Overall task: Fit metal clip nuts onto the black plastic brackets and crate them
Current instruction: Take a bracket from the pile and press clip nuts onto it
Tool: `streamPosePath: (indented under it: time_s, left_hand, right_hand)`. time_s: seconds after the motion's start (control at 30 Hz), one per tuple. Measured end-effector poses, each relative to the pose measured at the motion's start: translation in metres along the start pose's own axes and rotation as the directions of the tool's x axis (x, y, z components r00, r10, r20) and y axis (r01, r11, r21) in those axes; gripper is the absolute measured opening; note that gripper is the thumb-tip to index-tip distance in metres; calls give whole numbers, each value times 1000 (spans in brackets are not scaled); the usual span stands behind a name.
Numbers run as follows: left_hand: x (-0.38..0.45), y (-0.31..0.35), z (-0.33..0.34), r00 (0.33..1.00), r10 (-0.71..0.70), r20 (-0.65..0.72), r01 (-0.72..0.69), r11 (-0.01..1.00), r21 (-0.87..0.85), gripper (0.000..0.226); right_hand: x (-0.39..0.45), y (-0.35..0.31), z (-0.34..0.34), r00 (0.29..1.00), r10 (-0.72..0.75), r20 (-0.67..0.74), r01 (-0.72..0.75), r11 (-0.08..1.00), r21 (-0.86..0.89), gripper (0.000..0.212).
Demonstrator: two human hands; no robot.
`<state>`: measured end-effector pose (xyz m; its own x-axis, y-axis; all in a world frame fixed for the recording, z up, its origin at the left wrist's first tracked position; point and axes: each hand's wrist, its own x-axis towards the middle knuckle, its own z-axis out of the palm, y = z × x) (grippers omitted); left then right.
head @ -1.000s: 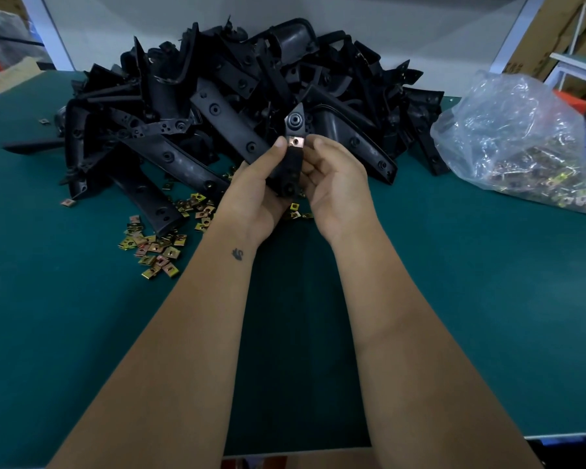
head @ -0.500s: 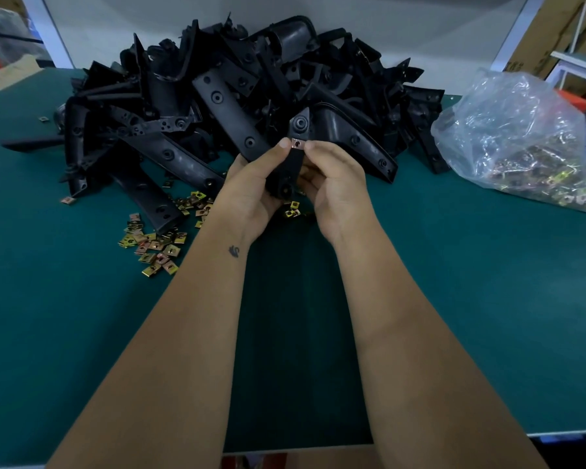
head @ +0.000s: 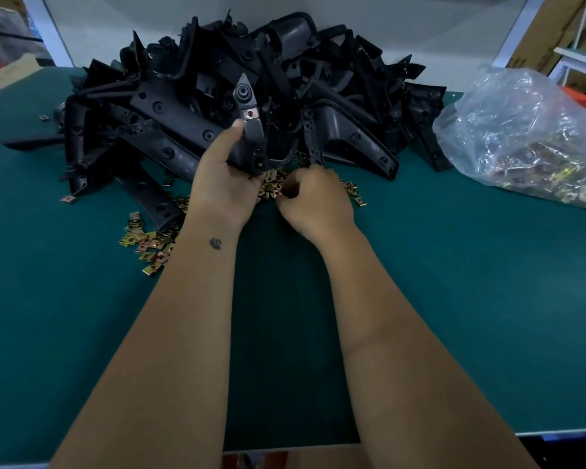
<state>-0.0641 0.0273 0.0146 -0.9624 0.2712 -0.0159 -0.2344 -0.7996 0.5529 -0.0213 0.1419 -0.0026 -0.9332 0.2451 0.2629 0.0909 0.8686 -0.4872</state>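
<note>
Just above the middle of the frame, the left hand (head: 222, 174) grips a black plastic bracket (head: 251, 130) round its lower body, thumb pressed along the side, so that the pointed end stands upright. A copper-coloured metal clip nut (head: 250, 113) is already seated on that bracket just below its round boss. Immediately to the right and lower, the right hand (head: 313, 199) is curled knuckles-up over a scatter of brass-coloured loose clip nuts (head: 273, 187) on the green table mat (head: 454, 282), its fingertips seemingly pinching at one; whether a nut is actually caught cannot be told. The step in hand appears to be fetching another nut for this bracket. The next move probably calls for lifting a single nut free, turning its open side toward a bare tab and sliding it on squarely. Behind the hands rises the pile of black plastic brackets (head: 183, 106); at right sits a clear plastic bag of clip nuts (head: 521, 137). No crate is in view.
</note>
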Motion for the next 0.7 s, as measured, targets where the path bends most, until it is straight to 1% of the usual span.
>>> streamPosePath:
  time_s: [0.17, 0.27, 0.4, 0.5, 0.63, 0.7]
  left_hand:
    - [-2, -2, 2, 1000, -11, -19, 12, 999, 52, 9]
    - [-2, -1, 3, 1000, -10, -19, 11, 998, 55, 9]
    - [-1, -1, 3, 999, -10, -42, 12, 998, 55, 9]
    - [-1, -3, 4, 999, -17, -41, 19, 999, 51, 9]
    - [0, -3, 4, 999, -20, -37, 23, 998, 60, 10]
    - [0, -3, 4, 999, -23, -36, 25, 998, 55, 11]
  right_hand:
    - [0, 1, -1, 1000, 8, 0, -8, 999, 38, 18]
    - [-1, -1, -1, 1000, 5, -13, -5, 999, 43, 17]
    - [0, -2, 2, 999, -33, -31, 32, 998, -45, 29]
    - [0, -1, 3, 998, -49, -33, 46, 996, -72, 28]
    - [0, -4, 2, 998, -44, -37, 45, 998, 38, 17]
    - [-1, -4, 1, 999, -12, -46, 19, 988, 156, 10]
